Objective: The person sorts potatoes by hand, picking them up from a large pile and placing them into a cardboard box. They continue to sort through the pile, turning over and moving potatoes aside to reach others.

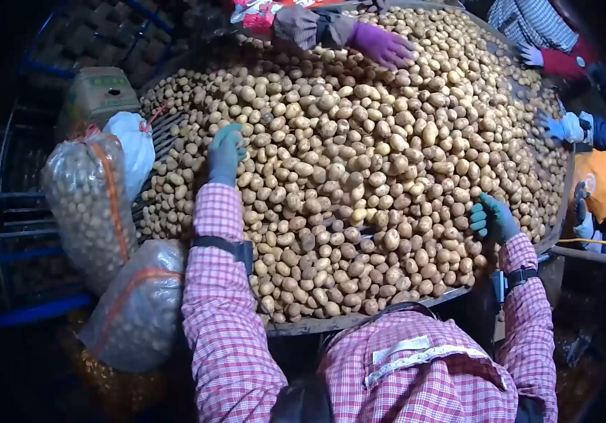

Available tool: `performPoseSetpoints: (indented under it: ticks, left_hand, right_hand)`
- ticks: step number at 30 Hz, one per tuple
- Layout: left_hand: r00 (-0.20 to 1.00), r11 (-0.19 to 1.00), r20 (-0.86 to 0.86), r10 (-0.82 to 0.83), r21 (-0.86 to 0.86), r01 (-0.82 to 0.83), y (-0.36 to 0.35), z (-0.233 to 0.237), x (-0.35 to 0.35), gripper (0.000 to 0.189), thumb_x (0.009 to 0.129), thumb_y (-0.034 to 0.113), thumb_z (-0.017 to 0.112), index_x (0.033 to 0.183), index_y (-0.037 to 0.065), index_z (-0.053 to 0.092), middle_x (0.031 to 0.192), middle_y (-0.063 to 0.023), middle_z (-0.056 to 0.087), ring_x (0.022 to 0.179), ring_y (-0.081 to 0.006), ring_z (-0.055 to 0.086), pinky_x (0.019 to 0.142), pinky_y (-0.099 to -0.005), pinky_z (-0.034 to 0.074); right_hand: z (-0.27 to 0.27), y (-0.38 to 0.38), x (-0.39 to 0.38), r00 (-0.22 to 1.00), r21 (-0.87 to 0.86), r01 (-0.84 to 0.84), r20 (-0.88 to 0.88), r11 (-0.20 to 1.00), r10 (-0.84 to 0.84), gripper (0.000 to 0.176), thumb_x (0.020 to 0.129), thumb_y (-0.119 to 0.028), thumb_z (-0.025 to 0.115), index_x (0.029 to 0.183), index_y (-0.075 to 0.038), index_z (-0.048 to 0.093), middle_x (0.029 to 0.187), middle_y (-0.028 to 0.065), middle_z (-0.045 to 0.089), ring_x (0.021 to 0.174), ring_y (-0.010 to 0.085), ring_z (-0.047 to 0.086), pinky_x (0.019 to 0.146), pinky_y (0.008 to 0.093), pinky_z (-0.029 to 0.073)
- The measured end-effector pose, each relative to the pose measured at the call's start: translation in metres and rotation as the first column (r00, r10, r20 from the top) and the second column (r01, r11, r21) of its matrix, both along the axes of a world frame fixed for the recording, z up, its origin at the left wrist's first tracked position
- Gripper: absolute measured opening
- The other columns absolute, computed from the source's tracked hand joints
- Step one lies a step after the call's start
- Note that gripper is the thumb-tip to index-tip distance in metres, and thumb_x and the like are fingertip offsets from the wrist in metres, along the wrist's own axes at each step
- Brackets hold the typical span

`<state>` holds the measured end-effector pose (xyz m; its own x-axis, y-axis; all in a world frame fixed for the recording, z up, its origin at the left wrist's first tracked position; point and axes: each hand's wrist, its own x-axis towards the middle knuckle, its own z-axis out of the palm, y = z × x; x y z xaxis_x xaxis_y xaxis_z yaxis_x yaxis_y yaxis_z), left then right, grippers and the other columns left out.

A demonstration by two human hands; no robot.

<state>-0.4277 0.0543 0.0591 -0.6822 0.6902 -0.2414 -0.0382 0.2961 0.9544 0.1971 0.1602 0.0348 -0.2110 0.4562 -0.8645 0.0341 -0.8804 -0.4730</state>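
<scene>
A thick layer of potatoes [345, 169] covers a wide table with a raised metal rim [359, 322]. My left hand [226, 151], in a grey-green glove, rests on the potatoes at the left of the heap. Its fingers are slightly bent and apart, with no potato visible in them. Over at the right near edge, my right hand [495, 217] wears a teal glove and touches the potatoes with loosely curved, separated fingers. Nothing shows in its grasp, though the palm side is hidden.
Two clear sacks of potatoes, one upright [84, 204] and one leaning [141, 307], stand at the left. Behind them are a white sack [132, 151] and a cardboard box [102, 95]. Co-workers' gloved hands, one purple [382, 46] and one blue [551, 127], reach in across the table.
</scene>
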Motion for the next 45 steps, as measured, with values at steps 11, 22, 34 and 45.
performPoseSetpoints:
  ticks: [11,22,34,45]
  left_hand:
    - [0.603,0.886,-0.678,-0.421,-0.450,0.112,0.087,-0.043,0.149,0.033,0.093,0.036,0.060,0.116,0.014,0.066,0.105,-0.0179,0.073,0.098,-0.0404,0.071,0.089,-0.0492,0.056]
    - [0.862,0.958,-0.426,-0.274,-0.196,0.208,0.133,-0.023,0.100,0.023,0.088,0.018,0.062,0.102,0.009,0.077,0.086,-0.0097,0.077,0.079,-0.0217,0.071,0.079,-0.0334,0.056]
    - [0.311,0.482,-0.397,-0.864,-0.831,0.278,0.263,-0.063,0.033,0.051,0.086,0.023,0.065,0.137,0.020,0.066,0.130,-0.0221,0.067,0.121,-0.0393,0.064,0.104,-0.0444,0.051]
    - [0.618,0.680,-0.315,-0.720,-0.496,0.540,0.098,-0.023,0.132,0.031,0.081,0.024,0.079,0.101,0.003,0.068,0.093,-0.0114,0.072,0.078,-0.0209,0.068,0.074,-0.0360,0.057]
  right_hand:
    - [0.002,0.000,0.005,0.998,-0.006,0.011,-0.059,1.000,-0.012,0.040,0.102,-0.046,0.061,0.088,-0.009,0.062,0.065,0.0007,0.058,0.050,0.0136,0.052,0.043,0.0249,0.034]
    - [0.006,-0.001,0.003,0.999,0.015,0.040,-0.021,0.999,-0.040,0.039,0.100,-0.043,0.063,0.088,-0.006,0.063,0.067,0.0045,0.062,0.052,0.0169,0.058,0.043,0.0266,0.039]
    - [0.002,-0.002,0.005,0.997,0.079,0.025,0.072,0.997,-0.031,0.042,0.101,-0.043,0.062,0.086,-0.005,0.069,0.067,0.0087,0.068,0.052,0.0220,0.066,0.043,0.0306,0.047]
    - [0.007,-0.001,0.004,0.999,0.036,0.014,0.033,0.999,-0.015,0.040,0.100,-0.043,0.064,0.091,-0.005,0.065,0.071,0.0069,0.067,0.055,0.0185,0.064,0.043,0.0265,0.042]
